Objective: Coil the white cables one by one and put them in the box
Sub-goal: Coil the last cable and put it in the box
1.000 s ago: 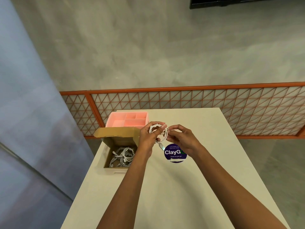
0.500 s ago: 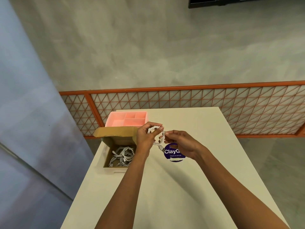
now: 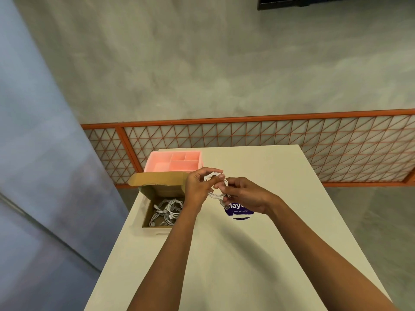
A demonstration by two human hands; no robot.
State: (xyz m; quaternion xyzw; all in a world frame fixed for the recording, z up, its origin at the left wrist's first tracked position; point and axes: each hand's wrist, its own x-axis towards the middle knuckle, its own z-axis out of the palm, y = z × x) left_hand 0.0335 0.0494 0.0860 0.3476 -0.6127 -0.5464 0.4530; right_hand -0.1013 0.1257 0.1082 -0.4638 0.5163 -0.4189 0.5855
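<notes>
1 white cable coil (image 3: 216, 194), held above the counter (image 3: 247, 254) beside 1 open box (image 3: 157, 190).
Purple sticker (image 3: 239, 213) part-hidden by right hand (image 3: 244, 196); cable bundle (image 3: 167, 212) in box too tangled to count. Left hand (image 3: 198, 188) and right hand: each grip pinches the coil. 1 pink tray (image 3: 173, 162) behind box.

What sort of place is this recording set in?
Likely an office or shared workspace rather than a home: a plain white table bears a round purple "Clean as you go" sticker, and an orange-framed lattice railing runs behind it.
</notes>
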